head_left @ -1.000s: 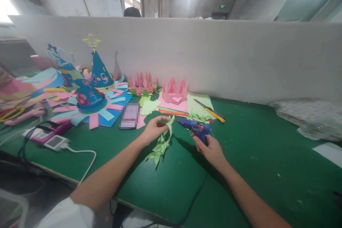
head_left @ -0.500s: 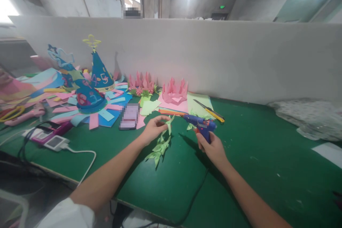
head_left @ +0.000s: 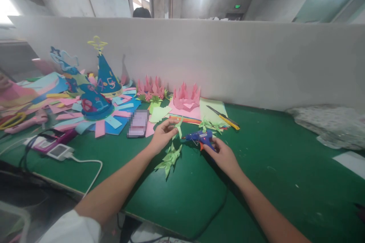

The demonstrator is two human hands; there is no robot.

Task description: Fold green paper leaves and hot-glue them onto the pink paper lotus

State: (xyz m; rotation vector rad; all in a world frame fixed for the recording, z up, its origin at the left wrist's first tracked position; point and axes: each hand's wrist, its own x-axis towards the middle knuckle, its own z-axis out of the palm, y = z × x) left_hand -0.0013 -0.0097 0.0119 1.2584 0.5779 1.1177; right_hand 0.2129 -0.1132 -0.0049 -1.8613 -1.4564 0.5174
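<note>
Between the fingertips of my left hand (head_left: 163, 136) is a light green paper leaf (head_left: 179, 128), held upright over the table. My right hand (head_left: 224, 156) is wrapped around a blue glue gun (head_left: 201, 137), whose nozzle points left at the leaf, close to its edge. Whether the nozzle touches the paper I cannot tell. Below my left hand a cluster of green paper leaves (head_left: 170, 159) lies on the table, and more green paper leaves (head_left: 211, 124) lie just beyond the glue gun.
A pink paper crown (head_left: 186, 97), a yellow utility knife (head_left: 225, 118) and a phone (head_left: 138, 123) lie behind my hands. Blue party hats (head_left: 95, 102) and paper strips spread at left, near a purple power strip (head_left: 61, 138). Plastic wrapping (head_left: 330, 125) sits at right.
My right hand has brought the glue gun left and slightly down, so its nozzle is now close to the leaf. My left hand has shifted only slightly.
</note>
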